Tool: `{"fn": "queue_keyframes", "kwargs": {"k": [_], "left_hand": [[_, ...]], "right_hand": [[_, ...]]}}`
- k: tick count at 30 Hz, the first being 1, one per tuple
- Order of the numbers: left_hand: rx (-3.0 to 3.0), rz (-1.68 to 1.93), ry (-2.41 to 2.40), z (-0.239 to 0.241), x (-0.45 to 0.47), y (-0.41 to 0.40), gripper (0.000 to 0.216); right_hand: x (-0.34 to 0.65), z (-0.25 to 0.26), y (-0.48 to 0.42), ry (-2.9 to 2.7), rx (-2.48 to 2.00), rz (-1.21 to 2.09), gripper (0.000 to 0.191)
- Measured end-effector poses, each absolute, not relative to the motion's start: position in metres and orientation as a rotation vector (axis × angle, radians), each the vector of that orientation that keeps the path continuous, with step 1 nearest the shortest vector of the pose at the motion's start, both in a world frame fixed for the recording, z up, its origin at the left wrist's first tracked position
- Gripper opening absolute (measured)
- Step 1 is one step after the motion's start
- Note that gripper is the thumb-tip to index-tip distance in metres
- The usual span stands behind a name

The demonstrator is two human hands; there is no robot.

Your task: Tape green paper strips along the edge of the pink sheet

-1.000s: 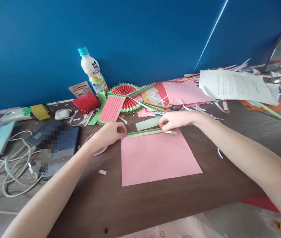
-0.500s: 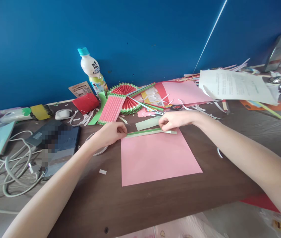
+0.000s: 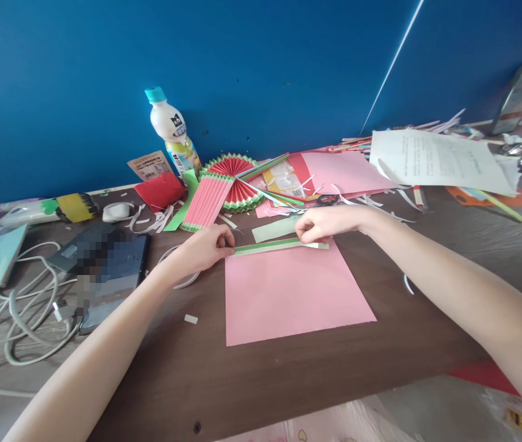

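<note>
A pink paper sheet [image 3: 288,294] lies flat on the brown table [image 3: 242,380]. Along its far edge runs a folded green and white strip [image 3: 272,246]. My left hand [image 3: 203,247] pinches the strip's left end, fingers closed. My right hand [image 3: 325,222] pinches the strip near its right end, fingers curled together. A pale green paper piece [image 3: 273,230] lies just behind the strip.
Behind are a pleated pink fan piece [image 3: 208,201], a round watermelon fan [image 3: 235,175], a drink bottle [image 3: 171,132], more pink paper [image 3: 343,170], scissors [image 3: 327,199] and paper scraps. A phone [image 3: 104,270] and white cables [image 3: 21,319] lie left. A printed sheet [image 3: 435,161] lies at right.
</note>
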State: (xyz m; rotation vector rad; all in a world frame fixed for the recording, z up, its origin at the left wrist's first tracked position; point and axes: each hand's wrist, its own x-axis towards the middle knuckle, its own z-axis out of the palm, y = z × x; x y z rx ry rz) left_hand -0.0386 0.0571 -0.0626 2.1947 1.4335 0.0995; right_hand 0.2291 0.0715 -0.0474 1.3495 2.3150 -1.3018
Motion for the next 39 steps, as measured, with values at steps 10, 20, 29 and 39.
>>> {"fn": "queue_keyframes", "kwargs": {"k": [10,20,29,39], "left_hand": [[2.248,0.071,1.423,-0.059,-0.041,0.055,0.007],[2.801,0.154,1.628,-0.077,0.005,-0.004,0.048],[2.876,-0.179,1.86,-0.094,0.014,-0.024,0.057],[2.879,-0.187,1.862,-0.096,0.015,-0.026,0.056]], "right_hand": [[0.229,-0.047,0.072,2.312,1.35,-1.317,0.013],[0.229,-0.048,0.072,2.323,1.353,-1.312,0.012],[0.232,-0.052,0.075,2.338,1.316,-1.305,0.012],[0.232,-0.043,0.07,2.254,1.399,-1.391,0.013]]}}
